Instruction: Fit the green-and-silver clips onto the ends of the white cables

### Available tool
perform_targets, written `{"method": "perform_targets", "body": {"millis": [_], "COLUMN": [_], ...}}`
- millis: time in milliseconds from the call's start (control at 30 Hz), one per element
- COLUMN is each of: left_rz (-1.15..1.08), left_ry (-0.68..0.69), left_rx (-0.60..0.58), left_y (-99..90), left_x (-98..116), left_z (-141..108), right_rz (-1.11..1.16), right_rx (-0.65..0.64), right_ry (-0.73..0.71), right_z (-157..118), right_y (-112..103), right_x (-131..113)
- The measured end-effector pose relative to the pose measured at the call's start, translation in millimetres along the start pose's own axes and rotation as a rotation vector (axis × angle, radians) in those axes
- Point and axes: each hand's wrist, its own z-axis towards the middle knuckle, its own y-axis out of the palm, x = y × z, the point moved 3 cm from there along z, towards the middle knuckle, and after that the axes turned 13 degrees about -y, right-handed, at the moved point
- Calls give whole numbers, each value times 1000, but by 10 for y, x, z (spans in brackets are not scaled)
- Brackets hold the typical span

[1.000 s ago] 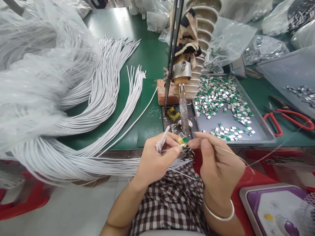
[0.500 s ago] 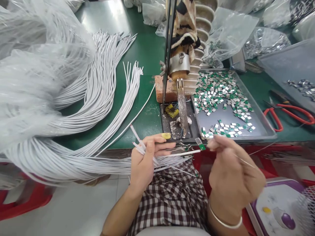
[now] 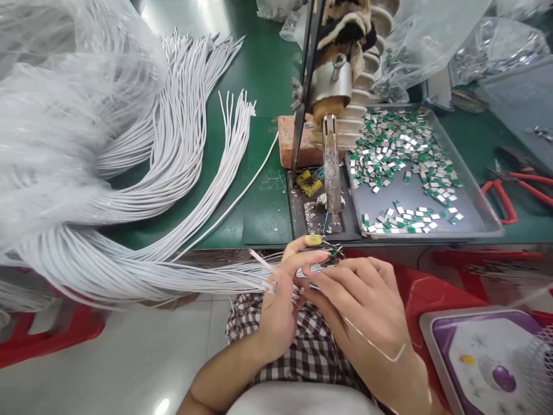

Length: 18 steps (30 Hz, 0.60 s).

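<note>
My left hand (image 3: 279, 314), a yellow cover on one fingertip, is closed around several white cables (image 3: 261, 260); their cut ends poke out by the thumb. My right hand (image 3: 367, 305) meets it, its thumb and fingers pinched at the cable ends. A thin silvery solder wire (image 3: 375, 341) comes out of the right hand and loops across its back. The fingers partly hide what lies between the fingertips. Just beyond them, small green-and-metal connectors (image 3: 333, 249) sit at the table edge. Above stands a soldering iron (image 3: 332, 173), its tip pointing down over a dark, solder-spattered tray (image 3: 298, 216).
A metal tray (image 3: 486, 222) holds many small connectors. Red-handled pliers (image 3: 503, 202) lie right of it. Bundles of white cable (image 3: 173, 190) and plastic wrap (image 3: 56, 132) cover the left side. A brick (image 3: 294, 141) sits behind the iron. A purple-and-white appliance (image 3: 479, 357) stands lower right.
My right hand has moved left, from holding a connector near a cable's end to the cables at my left hand. My left hand has shifted slightly right. The view has shifted too.
</note>
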Motion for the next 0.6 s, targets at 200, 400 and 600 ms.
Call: {"method": "perform_targets", "body": {"millis": [200,400,600], "left_rz": [182,416,533], "left_ry": [163,175,328], "left_rx": [16,-76,-86], "left_y": [-1,-31,-24], "left_x": [15,123,355], "left_z": [8,157,241], "right_rz": [6,233,791], "right_rx": [50,126,201], "right_ry": [-141,23,196], "right_z": [11,-35,-7], "right_y": [-34,-215,-25], "right_x": [-5,180,344]}}
